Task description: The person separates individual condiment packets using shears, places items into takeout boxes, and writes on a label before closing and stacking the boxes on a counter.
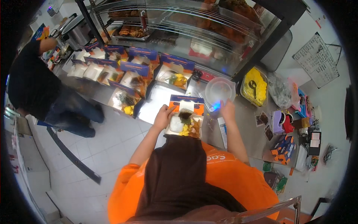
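My left hand (164, 116) grips the left edge of an open cardboard food box (179, 107), its thumb over the rim. Inside are a pale wrapped mound, likely rice (176, 124), dark green leaves (185, 116), yellow scrambled-looking food (185, 130) and browned pieces, perhaps fried chicken (195, 126). My right hand (228, 110) is at the near right rim of a translucent plastic bowl (219, 89); whether its fingers hold anything is unclear. A blue glare (216, 106) lies beside those fingers. Metal tongs or a similar utensil (205, 102) rest left of the bowl.
Several filled open boxes (125, 100) line the counter at left. A glass food warmer (179, 30) stands behind. Right are a tub of yellow food (254, 86) with a black spoon (252, 88) and tape dispensers (278, 121). A person in dark clothes (36, 75) stands at left.
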{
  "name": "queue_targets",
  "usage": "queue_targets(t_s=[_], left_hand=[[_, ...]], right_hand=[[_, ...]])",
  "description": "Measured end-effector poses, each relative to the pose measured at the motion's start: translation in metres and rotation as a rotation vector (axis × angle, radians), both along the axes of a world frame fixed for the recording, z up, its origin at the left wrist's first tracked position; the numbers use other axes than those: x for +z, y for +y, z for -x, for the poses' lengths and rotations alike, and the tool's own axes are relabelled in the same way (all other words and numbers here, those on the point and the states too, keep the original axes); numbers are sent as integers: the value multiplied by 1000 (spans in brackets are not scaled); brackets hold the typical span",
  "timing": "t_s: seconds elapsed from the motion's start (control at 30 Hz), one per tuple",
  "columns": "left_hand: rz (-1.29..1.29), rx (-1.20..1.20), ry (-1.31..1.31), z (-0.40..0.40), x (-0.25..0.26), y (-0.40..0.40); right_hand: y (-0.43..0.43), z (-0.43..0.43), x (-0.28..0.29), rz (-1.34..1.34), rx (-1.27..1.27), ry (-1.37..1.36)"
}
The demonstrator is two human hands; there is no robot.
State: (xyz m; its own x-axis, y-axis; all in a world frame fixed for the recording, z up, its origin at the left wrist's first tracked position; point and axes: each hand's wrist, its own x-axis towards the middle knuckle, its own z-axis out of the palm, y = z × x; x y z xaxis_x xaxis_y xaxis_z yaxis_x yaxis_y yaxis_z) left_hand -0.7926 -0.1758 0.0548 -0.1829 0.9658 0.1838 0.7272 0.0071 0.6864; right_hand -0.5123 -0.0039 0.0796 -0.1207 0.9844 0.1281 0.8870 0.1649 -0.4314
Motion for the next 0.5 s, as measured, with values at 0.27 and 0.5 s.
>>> queue_targets(t_s=[0.27,0.5], left_hand=[[80,-4,2,-5,4,7],[-76,62,407,-25,12,11]], right_hand=[[-42,2,40,-248,197,-143],[-69,38,-7,22,640,-111]])
